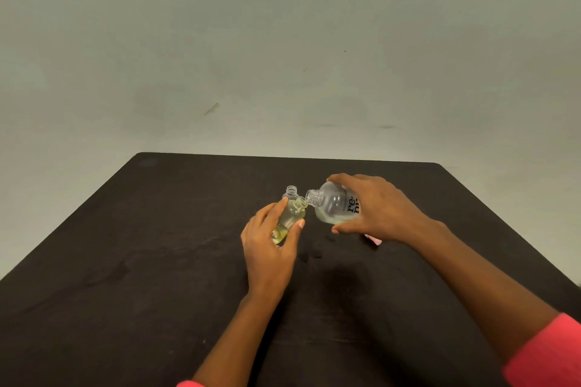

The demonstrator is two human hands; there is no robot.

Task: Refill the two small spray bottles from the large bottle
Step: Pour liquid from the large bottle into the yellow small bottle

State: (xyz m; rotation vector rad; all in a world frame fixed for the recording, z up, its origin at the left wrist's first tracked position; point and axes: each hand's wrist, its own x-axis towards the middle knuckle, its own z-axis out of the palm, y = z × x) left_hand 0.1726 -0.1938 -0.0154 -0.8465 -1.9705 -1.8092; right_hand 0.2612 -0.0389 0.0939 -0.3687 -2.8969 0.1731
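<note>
On the table: a dark table (157,261) is filling the lower half of the view, with a plain pale wall (283,41) standing behind it.
Left hand: the left hand (270,248) is wrapping around a small bottle (290,218), with the thumb pressing on the side nearer the large bottle and the fingers curling over the far side.
Small bottle in hand: it is leaning toward the right, its open neck pointing up at the large bottle's mouth, and pale yellowish liquid is sitting inside it.
Right hand: the right hand (374,210) is gripping the large bottle (333,206) from above, fingers spreading over its top and the thumb bracing underneath.
Large bottle: it is lying nearly sideways in the air, its open mouth just beside the small bottle's rim; whether the two rims are touching is not clear. A little pale liquid is pooling along its lower side, and dark lettering is showing on its label.
Second small bottle: another clear small bottle (291,192) is standing upright on the table just behind the held one, its neck open.
Pink item: something pink (374,239) is peeking out under the right hand; too hidden to identify.
Sleeves: pink sleeves (547,355) are showing at both forearms.
</note>
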